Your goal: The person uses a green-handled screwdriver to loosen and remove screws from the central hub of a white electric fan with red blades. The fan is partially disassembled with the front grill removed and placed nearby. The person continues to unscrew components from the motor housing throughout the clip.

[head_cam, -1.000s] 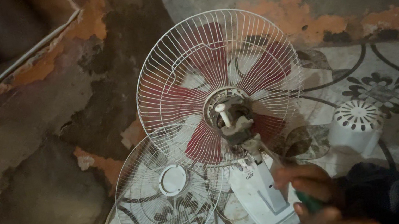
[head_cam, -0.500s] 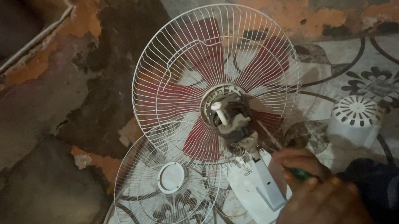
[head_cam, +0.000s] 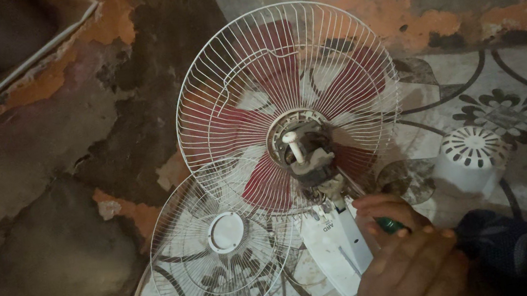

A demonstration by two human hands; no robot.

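Screwdriver (head_cam: 386,223), green handle, lower right of centre; shaft slants up toward exposed motor (head_cam: 306,155) at frame centre. Right hand (head_cam: 385,217) fingers curled around handle. Left hand (head_cam: 411,272) overlaps it from below, fingers folded (actual grip unclear). White neck housing (head_cam: 334,249) just left, small dark label near top. Rear wire guard (head_cam: 288,106) over red blades (head_cam: 262,183). Loose front grille (head_cam: 222,241) lower left. White vented cap (head_cam: 470,159) at right on patterned floor (head_cam: 522,109).

I see one small dark printed label (head_cam: 327,227) on the fan's white stand neck (head_cam: 338,248).
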